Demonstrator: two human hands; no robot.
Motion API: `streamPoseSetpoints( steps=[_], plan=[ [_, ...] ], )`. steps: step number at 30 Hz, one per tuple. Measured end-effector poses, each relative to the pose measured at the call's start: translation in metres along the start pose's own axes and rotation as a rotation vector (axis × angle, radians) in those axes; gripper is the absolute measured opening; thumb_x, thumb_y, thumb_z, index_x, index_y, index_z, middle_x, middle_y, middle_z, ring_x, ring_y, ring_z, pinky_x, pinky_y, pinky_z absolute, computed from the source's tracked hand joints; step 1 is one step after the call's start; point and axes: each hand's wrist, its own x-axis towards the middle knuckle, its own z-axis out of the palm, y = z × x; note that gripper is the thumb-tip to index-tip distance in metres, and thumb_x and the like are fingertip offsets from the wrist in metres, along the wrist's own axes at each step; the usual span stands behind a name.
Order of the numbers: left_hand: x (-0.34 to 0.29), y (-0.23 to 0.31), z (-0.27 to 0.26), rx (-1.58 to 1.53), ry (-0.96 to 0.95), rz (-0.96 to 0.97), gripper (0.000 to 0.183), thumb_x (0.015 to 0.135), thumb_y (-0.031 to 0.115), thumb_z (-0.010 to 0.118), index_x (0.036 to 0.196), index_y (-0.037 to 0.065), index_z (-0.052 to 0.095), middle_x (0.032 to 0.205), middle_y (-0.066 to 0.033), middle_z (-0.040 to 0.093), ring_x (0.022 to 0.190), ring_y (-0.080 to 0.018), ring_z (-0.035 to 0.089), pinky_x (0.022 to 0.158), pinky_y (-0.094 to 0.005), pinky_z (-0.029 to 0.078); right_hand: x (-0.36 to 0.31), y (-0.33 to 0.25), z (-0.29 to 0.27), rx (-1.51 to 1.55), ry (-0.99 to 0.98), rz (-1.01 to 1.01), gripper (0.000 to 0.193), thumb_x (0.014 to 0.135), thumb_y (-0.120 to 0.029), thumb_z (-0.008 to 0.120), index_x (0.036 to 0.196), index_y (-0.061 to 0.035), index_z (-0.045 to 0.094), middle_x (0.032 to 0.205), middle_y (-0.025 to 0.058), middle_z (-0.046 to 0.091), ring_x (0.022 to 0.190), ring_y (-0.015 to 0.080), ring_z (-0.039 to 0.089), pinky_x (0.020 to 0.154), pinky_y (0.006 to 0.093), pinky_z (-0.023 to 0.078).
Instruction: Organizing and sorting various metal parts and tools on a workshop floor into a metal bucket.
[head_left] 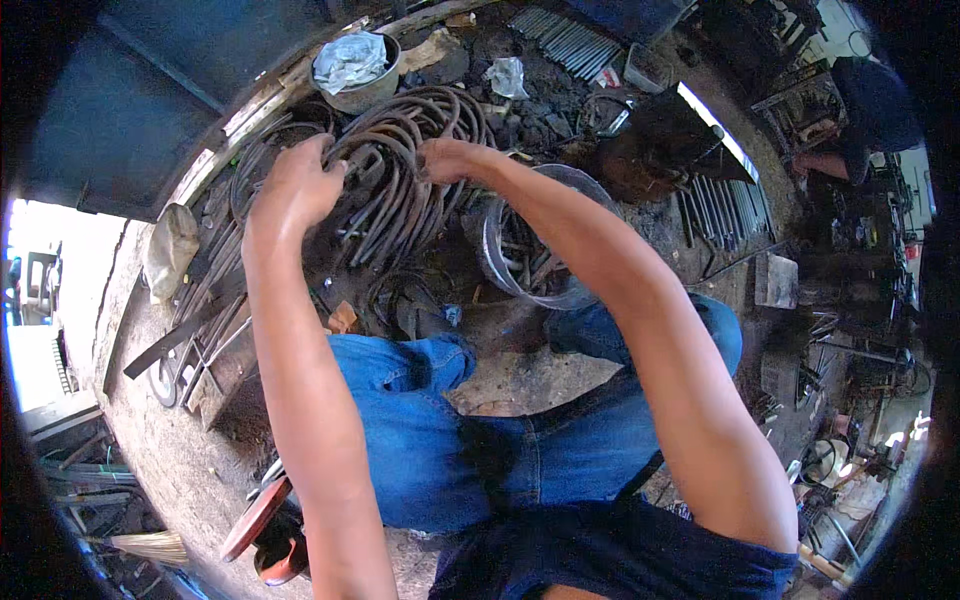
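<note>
A heap of rusty bent metal rods (400, 140), curved into large loops, lies on the dark ground in front of me. At its left side my left hand (300, 190) is closed, its fingers curled about the edge of the rods; the fingertips are partly hidden. From the right, my right hand (447, 160) grips the looped rods, its fingers hooked round them. A clear-rimmed round bucket (492, 245) with metal pieces inside stands below my right forearm.
Behind the heap is a metal pot (365, 97) topped by a crumpled plastic bag (350, 60). Straight rods (725, 212) lie in a row at the right, more (567, 42) at the back. Flat bars (190, 335) lean at the left. A person (870, 110) is at the far right.
</note>
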Motion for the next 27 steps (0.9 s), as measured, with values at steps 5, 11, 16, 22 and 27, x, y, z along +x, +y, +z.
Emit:
streamPoseSetpoints(
  steps=[5,11,16,22,27],
  plan=[
    [-0.012,-0.037,-0.014,0.084,-0.007,-0.036,0.046,0.085,0.025,0.059,0.124,0.000,0.054,0.118,-0.0250,0.058,0.114,-0.0373,0.054,0.098,-0.0412,0.042,0.006,-0.059,-0.039,0.276,-0.085,0.051,0.038,0.079,-0.033,0.063,0.097,0.0012,0.064,0.092,0.0206,0.066,0.085,0.0354,0.063,0.074,0.0439,0.050],
    [0.003,-0.004,0.009,0.040,-0.046,0.050,0.045,0.085,0.024,0.060,0.123,-0.001,0.055,0.116,-0.0252,0.059,0.113,-0.0377,0.055,0.097,-0.0414,0.042,-0.055,0.057,-0.073,-0.608,-0.063,0.000,0.019,0.072,-0.016,0.060,0.086,-0.0067,0.068,0.089,0.0108,0.066,0.080,0.0302,0.063,0.069,0.0379,0.054],
    [0.005,-0.002,0.015,0.040,-0.028,0.038,0.044,0.085,0.023,0.060,0.122,-0.001,0.056,0.116,-0.0259,0.059,0.112,-0.0385,0.055,0.097,-0.0417,0.042,-0.075,0.061,-0.102,-0.776,-0.029,-0.237,0.022,0.075,-0.021,0.061,0.089,-0.0037,0.066,0.078,0.0152,0.065,0.077,0.0312,0.064,0.064,0.0400,0.052],
    [0.008,0.002,0.020,0.068,-0.050,0.044,0.044,0.084,0.022,0.059,0.121,-0.001,0.056,0.115,-0.0272,0.059,0.111,-0.0397,0.055,0.096,-0.0423,0.042,-0.073,0.068,-0.068,0.176,0.133,0.203,0.024,0.083,-0.022,0.058,0.091,0.0002,0.064,0.077,0.0197,0.065,0.070,0.0346,0.064,0.063,0.0436,0.050],
    [0.010,0.004,0.029,0.142,-0.106,0.037,0.043,0.086,0.022,0.059,0.121,-0.002,0.055,0.115,-0.0278,0.058,0.112,-0.0394,0.054,0.097,-0.0423,0.041,-0.077,0.117,-0.041,-0.931,-0.084,-0.303,0.027,0.080,-0.024,0.059,0.099,-0.0048,0.064,0.082,0.0115,0.065,0.073,0.0253,0.065,0.062,0.0388,0.052]
  ],
)
